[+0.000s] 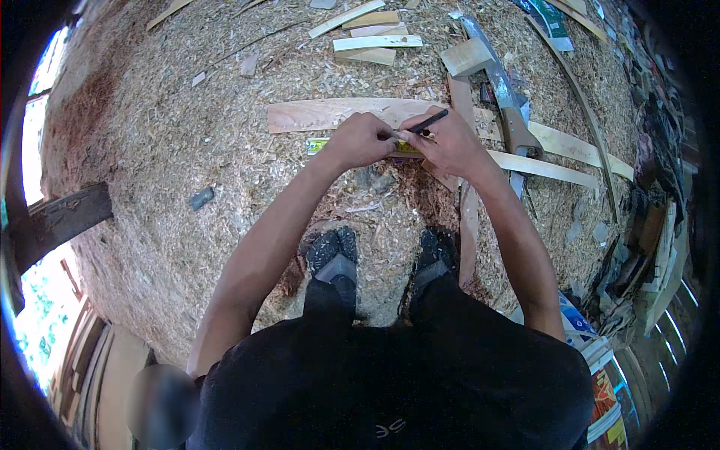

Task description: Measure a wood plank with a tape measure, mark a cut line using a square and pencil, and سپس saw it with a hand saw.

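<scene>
My right hand (448, 142) is closed around a slim black pen (431, 121), which points up and to the right. Close beside it, my left hand (361, 141) has its fingertips pinched together, nearly touching the right fingertips. A small pale bit shows between the two hands; what the left fingers hold is too small to make out. Under the hands, a yellow strip (316, 146) like a tape measure blade shows left of my left hand and again between the hands. Just beyond lies a flat light wooden board (322, 115), partly covered by my hands.
Wood shavings (187, 135) cover the ground. To the right lies a handsaw (504, 86) with a wooden block (465, 56) at its blade. Several wood strips (379, 43) lie at the far side. A dark beam (67, 219) juts in at left. My shoes (334, 251) stand below my hands.
</scene>
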A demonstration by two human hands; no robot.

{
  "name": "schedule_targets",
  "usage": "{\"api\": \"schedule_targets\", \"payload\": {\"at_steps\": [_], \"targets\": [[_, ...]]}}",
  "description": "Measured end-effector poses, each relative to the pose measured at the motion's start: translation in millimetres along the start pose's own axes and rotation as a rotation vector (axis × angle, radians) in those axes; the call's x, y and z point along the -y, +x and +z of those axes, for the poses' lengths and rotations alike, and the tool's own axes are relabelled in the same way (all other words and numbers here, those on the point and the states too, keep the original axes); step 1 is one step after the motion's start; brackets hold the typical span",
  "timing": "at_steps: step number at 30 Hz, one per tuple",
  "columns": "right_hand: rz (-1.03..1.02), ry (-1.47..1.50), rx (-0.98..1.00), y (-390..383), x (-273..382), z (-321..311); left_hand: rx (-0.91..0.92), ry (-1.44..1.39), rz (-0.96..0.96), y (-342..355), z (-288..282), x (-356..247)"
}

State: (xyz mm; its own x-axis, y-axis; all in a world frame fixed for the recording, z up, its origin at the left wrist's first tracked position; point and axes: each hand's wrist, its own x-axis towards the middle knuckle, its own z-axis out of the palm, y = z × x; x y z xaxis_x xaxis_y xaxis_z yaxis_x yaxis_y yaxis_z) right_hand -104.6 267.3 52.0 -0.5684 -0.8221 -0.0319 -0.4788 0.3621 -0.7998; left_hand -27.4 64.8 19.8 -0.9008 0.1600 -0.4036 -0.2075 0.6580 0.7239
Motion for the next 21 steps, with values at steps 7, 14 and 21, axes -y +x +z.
{"api": "schedule_targets", "payload": {"at_steps": [7,14,21], "targets": [[0.001,-0.015,0.033,-2.1,-1.3,1.3,0.005,0.009,0.005,0.9,1.3,1.3],[0.017,0.019,-0.014,-0.7,3.0,-1.9,-0.016,0.002,0.008,0.7,2.4,0.7],[0.012,-0.006,0.035,-1.0,-1.9,0.4,0.0,0.001,-0.001,0.9,2.2,1.4]]}}
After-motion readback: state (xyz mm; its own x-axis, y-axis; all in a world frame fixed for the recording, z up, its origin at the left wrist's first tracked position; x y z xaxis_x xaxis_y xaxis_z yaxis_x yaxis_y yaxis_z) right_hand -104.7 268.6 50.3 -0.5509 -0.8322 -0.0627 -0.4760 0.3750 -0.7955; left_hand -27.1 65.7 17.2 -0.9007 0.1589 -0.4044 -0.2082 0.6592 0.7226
